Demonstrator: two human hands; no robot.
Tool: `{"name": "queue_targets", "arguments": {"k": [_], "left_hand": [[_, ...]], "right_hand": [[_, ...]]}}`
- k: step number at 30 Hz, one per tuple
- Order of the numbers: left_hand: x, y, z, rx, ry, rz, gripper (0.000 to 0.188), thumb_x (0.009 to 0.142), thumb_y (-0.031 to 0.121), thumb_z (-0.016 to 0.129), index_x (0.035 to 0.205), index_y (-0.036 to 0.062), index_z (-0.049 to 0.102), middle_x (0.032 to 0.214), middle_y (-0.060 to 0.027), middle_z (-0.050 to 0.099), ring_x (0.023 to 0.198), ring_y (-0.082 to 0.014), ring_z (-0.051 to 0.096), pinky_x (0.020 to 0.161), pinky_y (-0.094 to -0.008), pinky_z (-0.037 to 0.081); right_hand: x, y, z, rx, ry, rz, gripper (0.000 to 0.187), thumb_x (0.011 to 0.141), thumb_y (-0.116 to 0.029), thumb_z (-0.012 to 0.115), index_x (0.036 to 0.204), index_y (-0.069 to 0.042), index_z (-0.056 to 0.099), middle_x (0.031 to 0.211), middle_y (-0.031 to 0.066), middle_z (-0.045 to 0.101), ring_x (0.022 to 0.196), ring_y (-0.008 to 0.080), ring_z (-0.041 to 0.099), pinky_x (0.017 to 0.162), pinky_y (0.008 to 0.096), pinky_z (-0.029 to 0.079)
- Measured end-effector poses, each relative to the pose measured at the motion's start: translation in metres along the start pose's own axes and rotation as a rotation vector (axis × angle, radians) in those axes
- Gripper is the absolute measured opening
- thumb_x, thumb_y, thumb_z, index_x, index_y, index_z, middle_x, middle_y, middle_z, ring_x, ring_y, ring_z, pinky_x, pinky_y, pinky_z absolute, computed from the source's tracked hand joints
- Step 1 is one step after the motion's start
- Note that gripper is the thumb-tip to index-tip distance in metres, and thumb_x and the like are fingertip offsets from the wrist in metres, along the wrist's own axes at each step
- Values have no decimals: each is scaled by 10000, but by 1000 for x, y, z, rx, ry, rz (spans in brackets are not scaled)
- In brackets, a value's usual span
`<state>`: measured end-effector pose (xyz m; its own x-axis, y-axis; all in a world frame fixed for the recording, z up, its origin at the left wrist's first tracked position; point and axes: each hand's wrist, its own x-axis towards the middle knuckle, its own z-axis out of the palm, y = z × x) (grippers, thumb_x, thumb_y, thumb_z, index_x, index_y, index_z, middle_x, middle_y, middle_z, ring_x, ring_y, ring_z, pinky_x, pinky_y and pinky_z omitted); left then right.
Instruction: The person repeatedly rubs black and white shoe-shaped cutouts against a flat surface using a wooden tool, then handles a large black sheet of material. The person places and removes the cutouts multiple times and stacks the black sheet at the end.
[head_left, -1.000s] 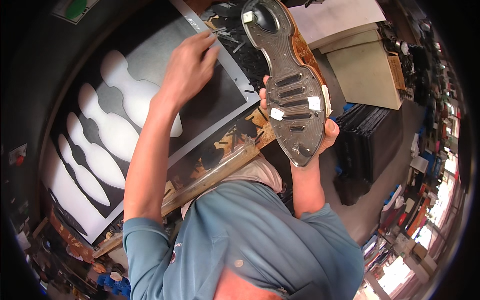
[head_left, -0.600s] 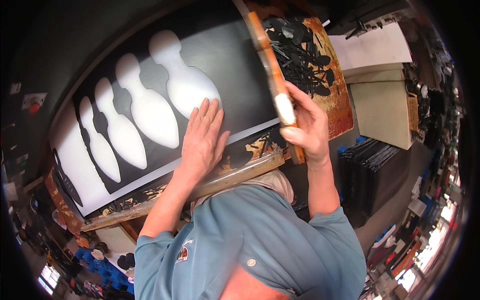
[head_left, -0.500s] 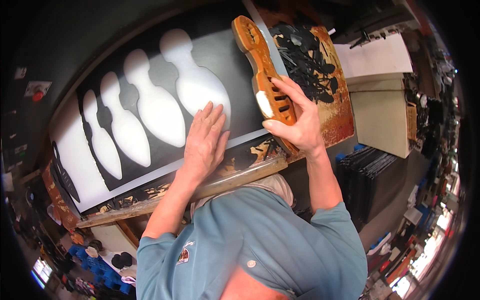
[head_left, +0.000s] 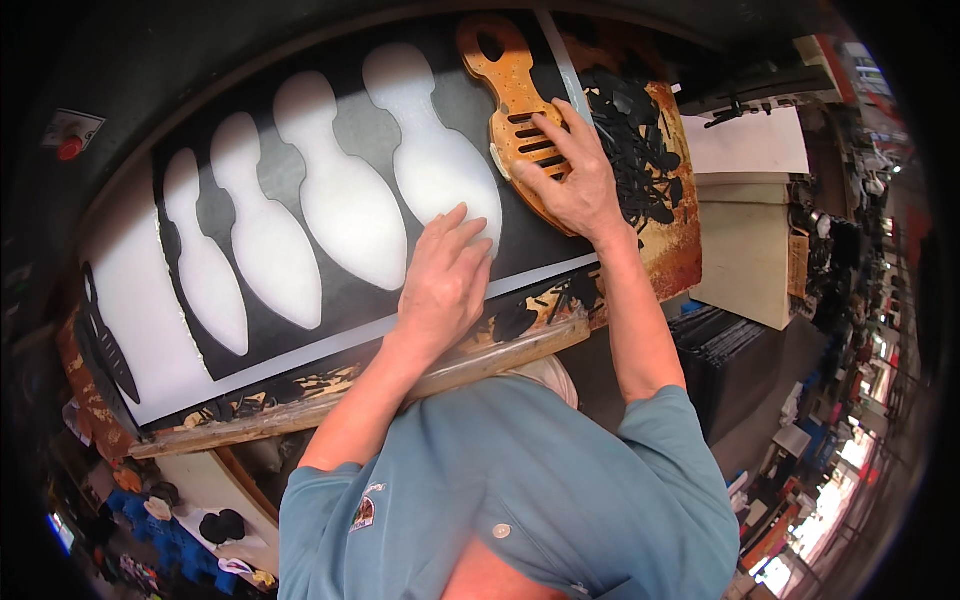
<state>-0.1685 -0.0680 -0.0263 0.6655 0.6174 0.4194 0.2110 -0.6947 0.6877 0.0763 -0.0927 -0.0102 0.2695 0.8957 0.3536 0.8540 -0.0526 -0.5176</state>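
your right hand (head_left: 575, 185) now presses the wooden die (head_left: 522, 110) flat on the black sheet (head_left: 350, 300), fingers spread over its slots, palm down rather than gripping round it. a second ago you held it up in the air with its metal underside showing; half a second ago it was on edge, tipping over. so the die is down, wood face up, just right of the last white cutout (head_left: 430, 155), near the sheet's right edge. your left hand (head_left: 445, 280) lies open and flat on the sheet, fingertips on that cutout's lower end; it has slid down from the far edge. four cutouts run to the left, and black offcuts (head_left: 630, 130) pile on the tabletop (head_left: 675, 250) beside the die.
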Motion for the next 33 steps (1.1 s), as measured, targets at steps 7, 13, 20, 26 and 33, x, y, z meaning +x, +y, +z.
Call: {"name": "queue_targets", "arguments": {"k": [7,13,20,26,33], "left_hand": [[-1,-1,-4,-16,-8,11,227,860,-52,770,1084,-26,743,1222,-172,717,1307,-432,633,1119,-575,506],[-22,4,-24,-157,62,16,249,865,-92,762,1092,4,725,1137,-156,741,1126,-419,721,1057,-538,556],[-111,41,-55,-32,77,-59,257,852,-93,770,1084,-1,709,1077,-166,748,968,-378,731,851,-454,596],[-123,41,-37,173,111,-60,226,839,-31,822,1022,18,698,996,-138,741,850,-340,702,726,-409,582],[-129,42,-38,253,203,-20,161,883,6,813,945,30,666,926,-127,716,814,-342,695,687,-431,563]], "right_hand": [[-4,6,8,177,183,57,221,965,-61,704,1137,47,791,1296,262,735,1245,439,698,1088,418,547],[-37,-9,-1,118,164,-266,200,909,42,731,1098,93,771,1230,248,756,1212,424,709,1062,479,571],[-94,-21,-23,66,201,-269,180,794,117,740,954,34,728,996,143,722,939,350,697,855,453,577],[-102,-35,-63,103,198,-272,161,824,108,739,961,26,718,952,164,715,855,349,673,741,416,554],[-10,-92,-72,274,548,-451,54,914,35,737,940,-6,712,787,117,662,693,293,651,636,381,529]]}}
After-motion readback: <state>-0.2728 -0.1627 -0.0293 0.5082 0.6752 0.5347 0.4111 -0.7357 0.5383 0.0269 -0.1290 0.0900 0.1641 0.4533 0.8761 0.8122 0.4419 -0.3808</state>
